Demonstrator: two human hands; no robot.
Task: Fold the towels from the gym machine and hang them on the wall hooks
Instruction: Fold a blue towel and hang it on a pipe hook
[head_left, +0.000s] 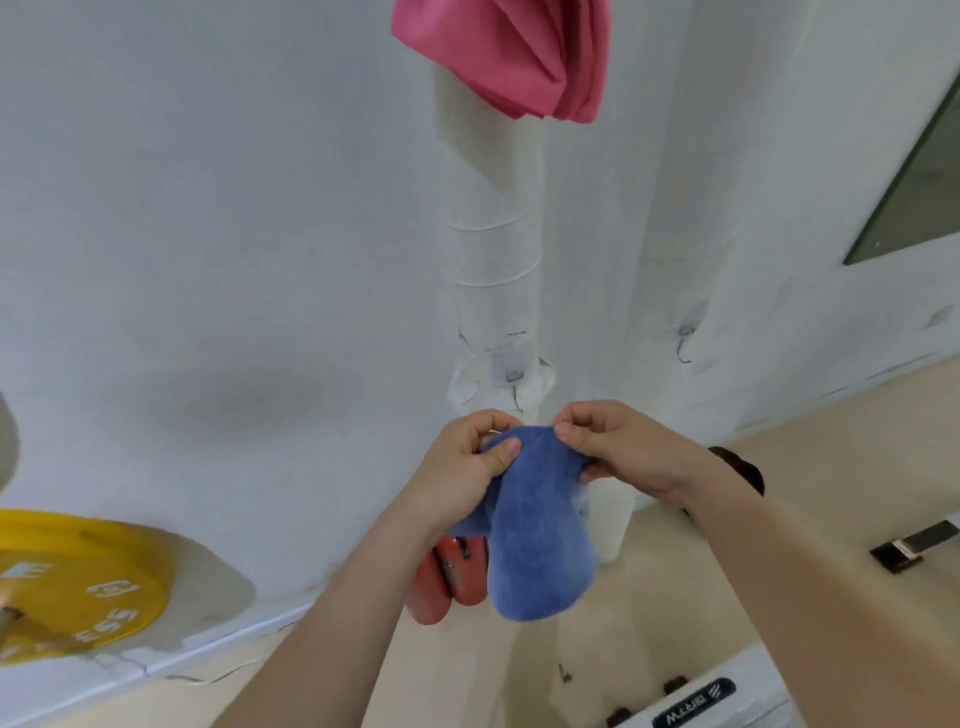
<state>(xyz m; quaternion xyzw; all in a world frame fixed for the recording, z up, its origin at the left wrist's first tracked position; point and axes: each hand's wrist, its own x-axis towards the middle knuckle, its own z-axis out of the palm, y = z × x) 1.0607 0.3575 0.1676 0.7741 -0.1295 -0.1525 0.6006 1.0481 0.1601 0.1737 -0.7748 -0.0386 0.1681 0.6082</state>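
A folded blue towel (535, 540) hangs from both my hands in front of the white wall. My left hand (467, 467) pinches its top edge between thumb and fingers. My right hand (613, 447) pinches the same top edge from the right side. Just above my hands a small clear wall hook (511, 371) sticks to the wrapped white pipe. A second wall hook (685, 338) sits further right on the wall. A folded pink towel (519, 57) hangs high up at the top of the view.
A yellow weight plate (78, 577) leans at the lower left by the wall. Red objects (452, 577) lie on the beige floor under the blue towel. A white machine base (696, 701) shows at the bottom right, and a dark window (919, 192) at the right.
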